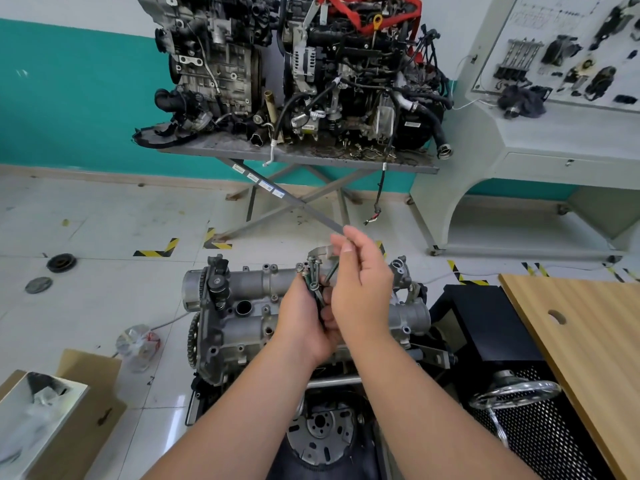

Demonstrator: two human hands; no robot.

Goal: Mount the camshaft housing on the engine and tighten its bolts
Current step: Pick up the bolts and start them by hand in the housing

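At frame centre, above the ribbed cast-aluminium camshaft housing (242,306), the left hand (304,320) clutches slim steel bolts (313,278) while the right hand (360,282) pinches one.

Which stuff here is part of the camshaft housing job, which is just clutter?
In the job:
- camshaft housing on the engine
- bolts bunched in the left hand
- right hand pinching one bolt

Lying about:
- cardboard box
- pulley and disc on the floor
- two engines on the stand
- wooden board
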